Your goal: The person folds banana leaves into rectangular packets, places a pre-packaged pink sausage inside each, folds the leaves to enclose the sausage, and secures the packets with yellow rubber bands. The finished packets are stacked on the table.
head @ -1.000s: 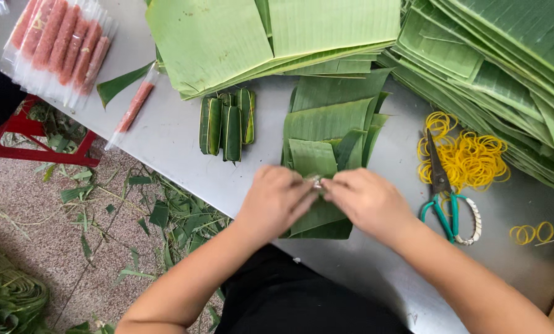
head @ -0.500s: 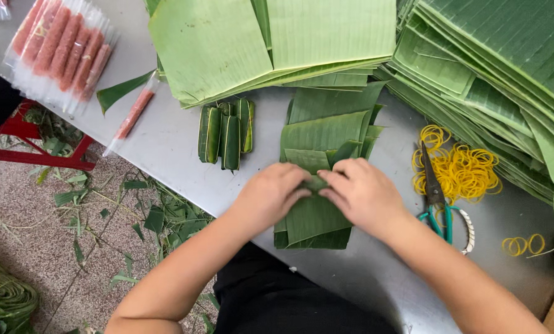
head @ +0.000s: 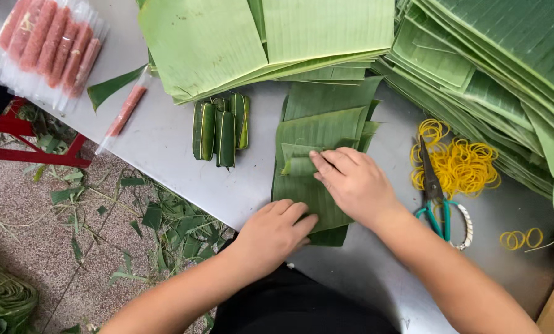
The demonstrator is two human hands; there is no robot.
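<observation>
Nearest, at the desk (head: 165, 142) edge: left hand (head: 276, 234), flat and palm down, fingers together, pressing the near end of a stack of cut banana-leaf strips (head: 317, 133); grip closed on nothing, only bearing down. Just beyond, right hand (head: 351, 182), also resting on the same stack, fingertips (head: 319, 162) pinching a small folded leaf piece (head: 298, 166) lying on top of the strips; grip narrow, nipped on that fold. Right of the right wrist: scissors (head: 437, 196) with teal handles, blades pointing away, lying partly over a heap of yellow rubber bands (head: 466, 164); a few loose bands nearer the desk's right end. Left of the strips: several finished leaf-wrapped rolls (head: 221, 127), side by side, upright along the desk. Farther left: one pink sausage in a clear sleeve (head: 125, 112), then a pack of pink sausages (head: 48, 40) at the far corner. Farthest back: broad stacks of large banana leaves (head: 258, 37), spreading to the right. Below the desk, on the floor: green leaf scraps (head: 165, 222) and a red stool (head: 17, 139).
</observation>
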